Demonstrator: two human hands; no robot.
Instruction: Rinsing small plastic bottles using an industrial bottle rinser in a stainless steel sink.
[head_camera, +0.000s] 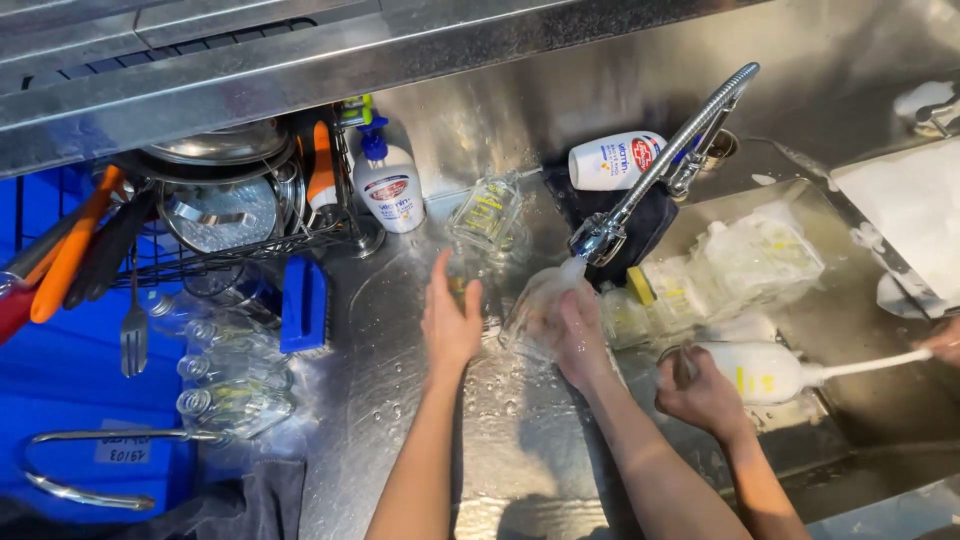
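The right hand holds a clear glass tilted under the spray faucet; its grip is closed around the glass, and water runs from the nozzle onto it. The left hand rests on the wet steel bench just beside the glass, touching a small glass; whether its grip pinches that glass cannot be told. A second person's hand grips a foam-filled bottle over the sink, with a brush handle inserted. Near the bench's rear stand a pump soap bottle and a dish rack. Rinsed glasses lie to the left.
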